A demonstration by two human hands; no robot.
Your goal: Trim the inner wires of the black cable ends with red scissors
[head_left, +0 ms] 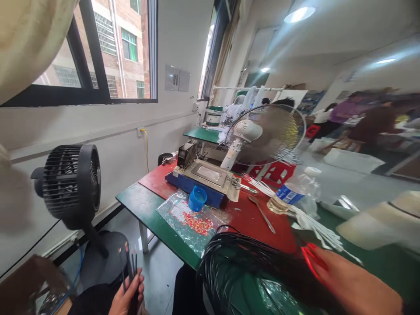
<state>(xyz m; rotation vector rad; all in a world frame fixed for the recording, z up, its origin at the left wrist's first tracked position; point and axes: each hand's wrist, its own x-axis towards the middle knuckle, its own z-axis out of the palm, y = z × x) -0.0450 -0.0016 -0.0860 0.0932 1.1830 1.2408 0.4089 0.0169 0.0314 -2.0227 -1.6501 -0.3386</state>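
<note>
Low in the view, my left hand (127,294) is closed around several thin black cables (131,262) that stand upright, with coppery ends at the top. At the lower right, my right hand (357,275) reaches over the table with its fingers curled at a bright red, loop-shaped thing (311,259). Blur hides what kind of thing it is and how the fingertips close. Beside that hand, a large coil of black cable (226,249) lies across the table's near edge. Clear plastic (275,291) shows beneath the coil.
On the red mat (278,234) sit a blue soldering pot (197,188), a blue cup (197,199), tweezers (262,214) and a plastic bag with red and yellow bits (197,224). A bottle (288,192), white cables (318,227), a white fan (265,133) and a black fan (72,183) surround it.
</note>
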